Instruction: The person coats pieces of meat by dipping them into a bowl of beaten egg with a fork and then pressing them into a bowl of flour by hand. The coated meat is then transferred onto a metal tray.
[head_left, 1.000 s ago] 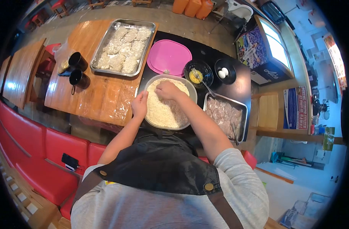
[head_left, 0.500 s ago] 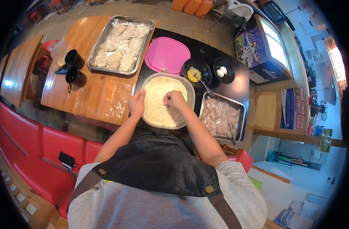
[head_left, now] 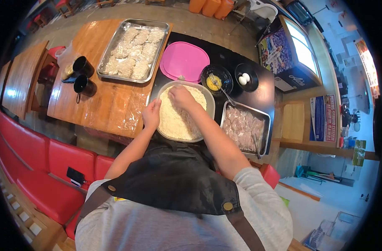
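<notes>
A pale tub (head_left: 210, 105) full of yellowish breadcrumbs (head_left: 174, 121) stands right in front of me. At its left side my left hand (head_left: 151, 113) grips the rim, fingers up against the wall. My right hand (head_left: 182, 97) is over the far part of the crumbs, its fingers curled closed; whatever they hold is hidden. Right of the tub lies a metal tray of raw meat pieces (head_left: 241, 125), with tongs (head_left: 256, 144) resting at its right end. A black bowl (head_left: 225, 75) holds beaten egg and a fork (head_left: 224, 94).
A large metal tray (head_left: 102, 74) of coated pieces sits on the wooden table at the far left. Beyond the tub lies a pink lid (head_left: 184, 60). Another black bowl (head_left: 251, 87) contains two white eggs. Two black cups (head_left: 85, 85) stand at the left, near a plastic bag.
My right hand has moved away from me and to the left across the crumbs. My left hand stays at the tub's rim.
</notes>
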Demonstrator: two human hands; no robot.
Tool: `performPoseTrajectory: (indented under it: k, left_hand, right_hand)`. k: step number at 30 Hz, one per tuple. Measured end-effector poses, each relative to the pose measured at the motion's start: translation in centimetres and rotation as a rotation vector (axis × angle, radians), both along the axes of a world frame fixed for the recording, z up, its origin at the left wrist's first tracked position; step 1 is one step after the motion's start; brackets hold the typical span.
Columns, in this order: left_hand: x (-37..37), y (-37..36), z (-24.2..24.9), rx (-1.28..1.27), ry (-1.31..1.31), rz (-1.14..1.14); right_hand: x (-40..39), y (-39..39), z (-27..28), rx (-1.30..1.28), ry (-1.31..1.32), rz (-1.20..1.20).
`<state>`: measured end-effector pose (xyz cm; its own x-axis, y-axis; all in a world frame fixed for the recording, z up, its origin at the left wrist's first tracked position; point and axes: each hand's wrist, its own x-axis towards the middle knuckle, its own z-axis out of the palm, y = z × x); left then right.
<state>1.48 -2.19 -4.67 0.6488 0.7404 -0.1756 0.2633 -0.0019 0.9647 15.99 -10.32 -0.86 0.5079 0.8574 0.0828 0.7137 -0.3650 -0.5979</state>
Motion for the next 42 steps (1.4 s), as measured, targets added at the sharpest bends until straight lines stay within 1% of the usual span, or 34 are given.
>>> performPoseTrajectory:
  k: [2, 3, 4, 6, 7, 9, 10, 12, 13, 14, 16, 18, 21, 23, 24, 26, 27, 29, 31, 33, 35, 36, 37, 38, 40, 41, 42]
  left_hand:
    - [0.1, 0.2, -0.3, 0.039, -0.002, -0.001]
    - [0.1, 0.2, -0.5, 0.038, -0.002, -0.003]
    - [0.2, 0.1, -0.7, 0.051, -0.001, 0.016]
    - [0.1, 0.0, -0.6, 0.061, -0.003, 0.036]
    - [0.1, 0.0, -0.4, 0.071, 0.009, 0.025]
    - [0.1, 0.1, 0.0, 0.075, 0.021, 0.019]
    - [0.1, 0.1, 0.1, 0.038, 0.020, 0.009]
    - [0.1, 0.0, 0.1, -0.003, 0.020, 0.001]
    - [0.1, -0.1, 0.1, 0.014, 0.022, 0.008]
    - [0.1, 0.0, 0.1, 0.033, 0.026, 0.014]
    - [0.2, -0.1, 0.1, 0.023, 0.004, 0.029]
    - [0.4, -0.2, 0.5, 0.016, -0.026, 0.041]
    - [0.1, -0.1, 0.6, 0.000, 0.001, -0.006]
    - [0.1, -0.1, 0.3, 0.057, 0.022, 0.012]
    - [-0.1, 0.0, 0.3, 0.056, 0.026, 0.014]
    - [0.2, 0.0, 0.1, 0.018, 0.008, -0.006]
    - [0.3, -0.2, -0.1, 0.015, 0.008, -0.006]
    - [0.2, -0.1, -0.5, -0.010, -0.063, 0.018]
    - [0.3, 0.0, -0.5, 0.002, -0.029, 0.018]
    - [0.2, 0.1, -0.4, 0.011, 0.012, 0.003]
    - [0.3, -0.1, -0.5, -0.005, -0.061, 0.019]
    - [0.4, -0.1, -0.7, -0.004, -0.062, 0.014]
    - [0.3, 0.1, -0.8, 0.011, -0.035, 0.003]
    - [0.2, 0.2, -0.9, 0.025, -0.007, -0.008]
    - [0.1, -0.1, -0.1, -0.003, -0.019, 0.007]
    - [0.3, -0.3, 0.3, -0.031, -0.040, 0.030]
    - [0.4, -0.4, 0.3, -0.033, -0.045, 0.032]
  right_hand:
    - [-0.1, 1.2, -1.0, 0.190, -0.236, 0.115]
    - [0.0, 1.4, -1.2, 0.120, -0.250, 0.130]
    - [0.4, 1.3, -1.3, 0.118, -0.250, 0.130]
    - [1.1, 1.1, 0.5, -0.371, 0.038, 0.235]
    - [1.3, 0.6, 1.6, -0.375, 0.033, 0.238]
    - [1.0, -1.4, 3.3, -0.317, 0.176, 0.268]
    - [0.9, -2.4, 3.8, -0.323, 0.175, 0.271]
    - [0.6, -4.3, 4.2, -0.092, 0.244, 0.226]
    - [0.3, -4.9, 4.3, -0.140, 0.319, 0.070]
    - [-0.1, -5.2, 3.5, -0.140, 0.321, 0.069]
    - [-1.2, -5.4, 0.7, -0.216, 0.381, -0.040]
    - [-1.5, -5.1, 0.2, -0.163, 0.373, -0.083]
    - [-1.6, -5.4, 0.6, -0.228, 0.341, -0.118]
    - [-1.9, -6.8, 1.6, -0.203, 0.294, -0.223]
    - [-2.5, -7.3, 0.5, -0.205, 0.297, -0.220]
    - [-3.3, -7.7, -0.5, -0.050, 0.474, -0.417]
    - [-3.2, -7.8, -0.6, -0.075, 0.368, -0.370]
    - [-3.2, -8.3, -0.8, -0.066, 0.343, -0.391]
    - [-2.6, -8.3, -1.0, -0.046, 0.309, -0.397]
    - [-2.9, -9.0, -1.0, -0.058, 0.696, -0.610]
    - [-2.1, -9.7, -0.9, -0.034, 0.703, -0.594]
    - [-1.8, -9.6, 0.3, -0.012, 0.708, -0.565]
    - [-1.6, -9.8, 1.6, -0.143, 0.598, -0.624]
    - [-2.0, -9.4, 2.9, -0.142, 0.598, -0.623]
    - [-3.6, -8.6, 3.9, -0.060, 0.459, -0.747]
    - [-3.9, -8.5, 2.4, -0.061, 0.454, -0.750]
    - [-3.9, -8.3, -0.2, -0.153, 0.243, -0.767]
